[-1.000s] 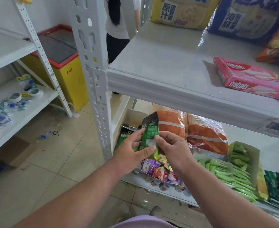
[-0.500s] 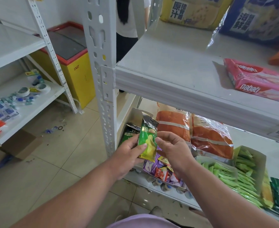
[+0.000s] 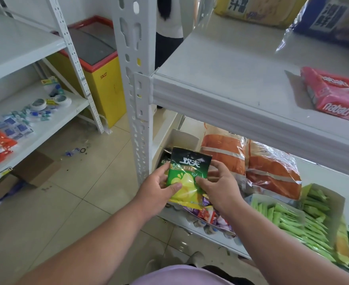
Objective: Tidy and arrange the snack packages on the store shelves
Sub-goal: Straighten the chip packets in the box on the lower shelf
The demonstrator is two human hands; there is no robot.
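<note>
A green snack pouch with a dark top and a yellow fruit picture faces me, held in front of the lower shelf. My left hand grips its left edge, thumb on the front. My right hand pinches its right edge. Behind it a white box holds more dark green pouches. Below the pouch lies a heap of small purple and red sweets. Two orange bags stand further back. A pink wafer pack lies on the upper shelf.
A white perforated upright stands just left of my hands. A tray of green stick packs sits to the right. A second rack with tape rolls is at left, a yellow freezer behind it. A person stands beyond.
The pouch has been turned from edge-on to face me flat. Both hands have kept hold of it and stayed in front of the lower shelf.
</note>
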